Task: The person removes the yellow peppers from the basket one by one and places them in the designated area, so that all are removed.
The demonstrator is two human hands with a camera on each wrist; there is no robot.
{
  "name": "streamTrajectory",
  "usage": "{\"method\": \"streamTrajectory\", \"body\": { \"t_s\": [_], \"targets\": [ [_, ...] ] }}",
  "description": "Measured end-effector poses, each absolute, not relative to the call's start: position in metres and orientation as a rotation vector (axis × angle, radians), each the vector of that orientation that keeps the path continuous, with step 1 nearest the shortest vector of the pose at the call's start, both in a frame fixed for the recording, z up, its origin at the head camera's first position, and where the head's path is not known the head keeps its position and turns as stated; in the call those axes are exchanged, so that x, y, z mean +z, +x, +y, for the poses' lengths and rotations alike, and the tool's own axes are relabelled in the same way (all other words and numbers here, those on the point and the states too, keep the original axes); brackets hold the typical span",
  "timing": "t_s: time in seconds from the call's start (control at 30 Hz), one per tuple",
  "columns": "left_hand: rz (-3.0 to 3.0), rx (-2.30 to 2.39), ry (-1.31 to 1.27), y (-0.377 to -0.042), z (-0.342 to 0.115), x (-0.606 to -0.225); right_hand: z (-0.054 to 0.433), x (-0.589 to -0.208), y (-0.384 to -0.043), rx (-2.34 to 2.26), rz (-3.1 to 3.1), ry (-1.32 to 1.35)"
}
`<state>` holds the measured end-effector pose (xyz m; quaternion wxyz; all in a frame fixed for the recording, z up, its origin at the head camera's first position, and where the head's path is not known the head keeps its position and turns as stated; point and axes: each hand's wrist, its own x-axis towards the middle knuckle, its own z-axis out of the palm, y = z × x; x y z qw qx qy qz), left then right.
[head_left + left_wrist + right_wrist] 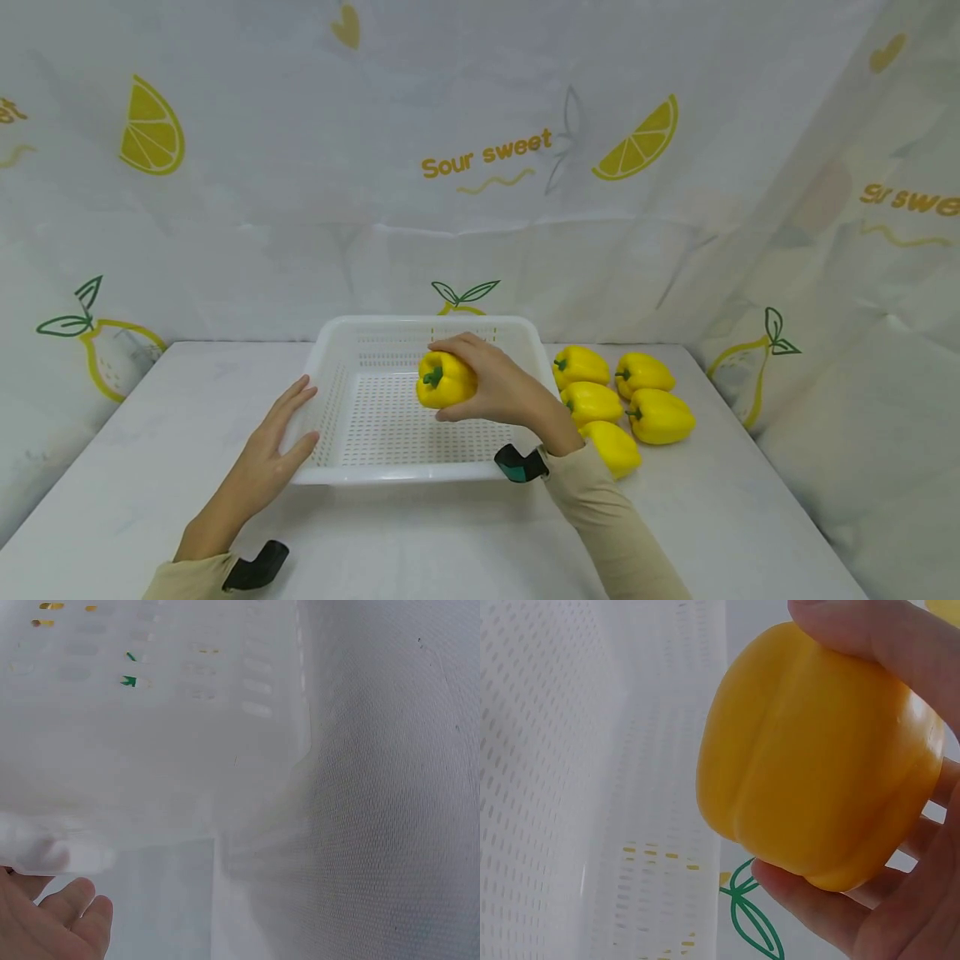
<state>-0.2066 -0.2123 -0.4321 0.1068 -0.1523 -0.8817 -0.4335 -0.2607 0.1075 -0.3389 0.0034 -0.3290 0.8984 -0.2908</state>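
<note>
My right hand [498,385] grips a yellow bell pepper [446,380] between thumb and fingers, above the inside of a white plastic basket [390,475]. The pepper's green stem points left and toward me in the head view. Up close in the right wrist view, the pepper [817,757] has its smooth lobed side toward the camera, fingers wrapping the far right part. At the basket's left rim rests my left hand [266,454], fingers extended and thumb apart from them. From the left wrist, the fingers of that hand [52,922] show right under the rim.
Several more yellow bell peppers [662,416] lie in a cluster on the white tabletop [420,542], just right of the basket. Behind the table hangs a white curtain [262,250] printed with lemons. No peppers show on the basket's slotted floor.
</note>
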Motion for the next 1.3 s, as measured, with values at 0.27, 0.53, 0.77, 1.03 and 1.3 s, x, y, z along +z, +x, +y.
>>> {"method": "streamTrajectory", "body": {
  "t_s": [0.27,0.53,0.77,1.03,1.3],
  "targets": [
    [-2.579,-1.281,-0.456,-0.206,-0.213,-0.432,0.122,-0.338,-0.25,-0.984,2.823,-0.997],
    [-2.584,-1.276,-0.447,-0.205,-0.212,-0.43,0.135,-0.339,-0.243,-1.018,2.844,-0.96],
    [-2.595,-1.28,-0.437,-0.204,-0.211,-0.428,0.149,-0.34,-0.237,-1.022,2.875,-0.911],
    [-2.581,-1.292,-0.441,-0.205,-0.211,-0.431,0.169,-0.344,-0.228,-1.031,2.909,-0.817],
    [-2.587,-1.276,-0.439,-0.205,-0.211,-0.431,0.19,-0.348,-0.22,-1.001,2.966,-0.758]
  ]
}}
